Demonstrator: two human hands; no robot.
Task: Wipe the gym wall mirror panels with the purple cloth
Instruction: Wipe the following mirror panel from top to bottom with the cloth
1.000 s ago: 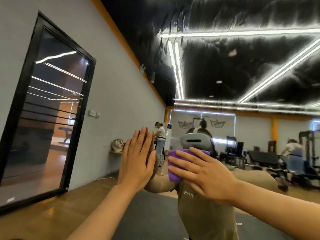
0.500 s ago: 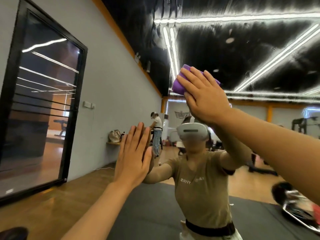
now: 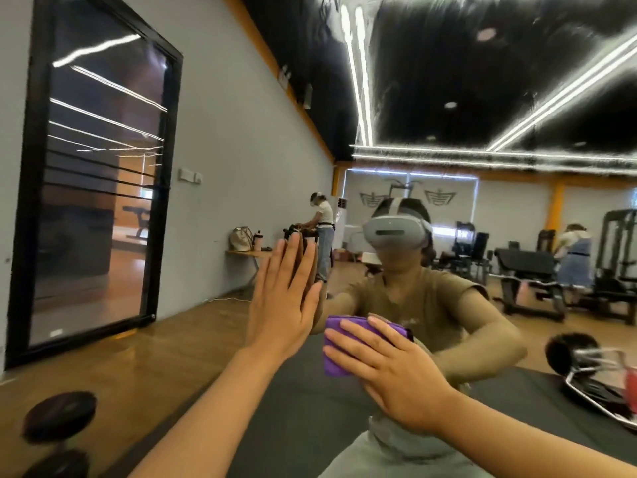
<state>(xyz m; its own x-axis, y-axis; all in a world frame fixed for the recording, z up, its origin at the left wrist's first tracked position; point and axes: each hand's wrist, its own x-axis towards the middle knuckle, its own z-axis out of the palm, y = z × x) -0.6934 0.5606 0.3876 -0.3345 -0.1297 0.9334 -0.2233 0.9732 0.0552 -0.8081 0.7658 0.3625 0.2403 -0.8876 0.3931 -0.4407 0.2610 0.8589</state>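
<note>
The wall mirror (image 3: 482,98) fills the view right in front of me and reflects the gym and my own figure. My left hand (image 3: 282,298) lies flat on the glass, fingers straight and pointing up. To its right and lower, my right hand (image 3: 389,370) presses the folded purple cloth (image 3: 336,350) against the mirror with straight, spread fingers. Most of the cloth is hidden under that hand; its left part and top edge show.
A black-framed glass door (image 3: 100,188) stands in the grey wall on the left. A dark dumbbell (image 3: 58,415) lies on the wooden floor at the lower left. The reflection shows gym machines (image 3: 531,270), a black mat and other people far back.
My right hand has swept the cloth from high up on the mirror down to chest height, below and right of my left hand. My left hand has stayed flat on the glass.
</note>
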